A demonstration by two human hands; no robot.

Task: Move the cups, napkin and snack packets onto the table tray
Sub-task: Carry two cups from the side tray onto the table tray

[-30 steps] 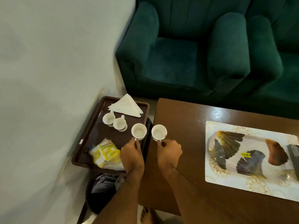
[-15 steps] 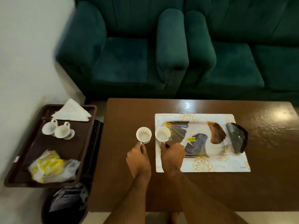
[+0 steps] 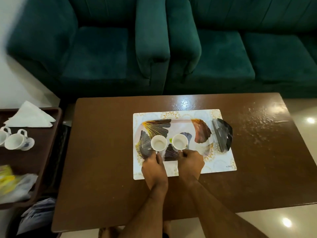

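Note:
My left hand grips the handle of a white cup, and my right hand grips the handle of a second white cup. Both cups are upright over the leaf-patterned table tray, near its front left; I cannot tell whether they touch it. On the brown side tray at the left lie two more white cups, a folded white napkin and yellow snack packets, partly cut off by the frame edge.
The patterned tray rests on a white placemat on the brown coffee table. A dark shiny object lies at the tray's right end. Green sofas stand behind the table. A bin with bags sits under the side tray.
Both hands have carried the two cups from the side tray rightward across the table to over the patterned tray. My view has swung right with them.

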